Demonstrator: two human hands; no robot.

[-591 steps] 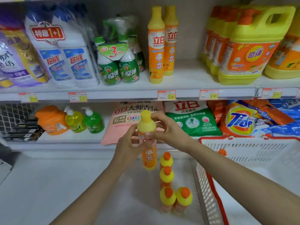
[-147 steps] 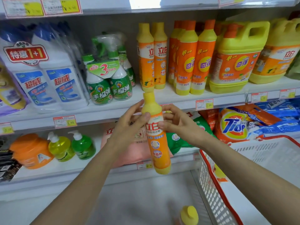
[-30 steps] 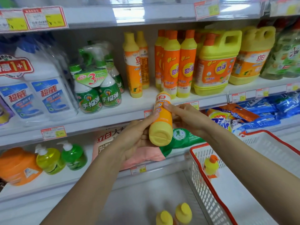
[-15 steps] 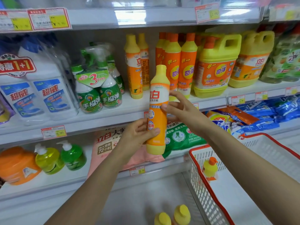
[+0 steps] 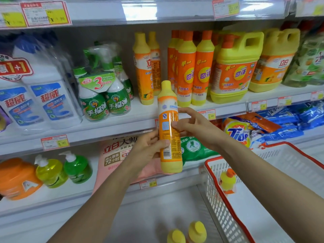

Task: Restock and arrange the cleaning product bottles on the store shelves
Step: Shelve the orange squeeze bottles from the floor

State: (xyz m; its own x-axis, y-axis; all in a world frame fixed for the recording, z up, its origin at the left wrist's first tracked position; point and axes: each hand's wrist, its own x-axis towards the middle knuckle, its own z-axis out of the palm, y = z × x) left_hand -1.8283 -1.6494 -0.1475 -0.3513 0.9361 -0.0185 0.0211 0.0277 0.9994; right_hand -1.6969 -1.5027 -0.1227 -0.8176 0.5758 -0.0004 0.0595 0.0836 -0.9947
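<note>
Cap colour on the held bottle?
Yellow cap on the held detergent bottle; head view.

White metal store shelves (image 5: 112,130) run in tiers behind and above the left hand (image 5: 145,151), backed by a grey panel (image 5: 105,35). Red-bordered price labels (image 5: 54,142) sit in clear strips along the shelf edges. Overhead light glares off the top shelf's edge strip (image 5: 140,11), high above the right hand (image 5: 198,127). Below both hands lies a pale, evenly lit white base deck (image 5: 140,216).
</note>
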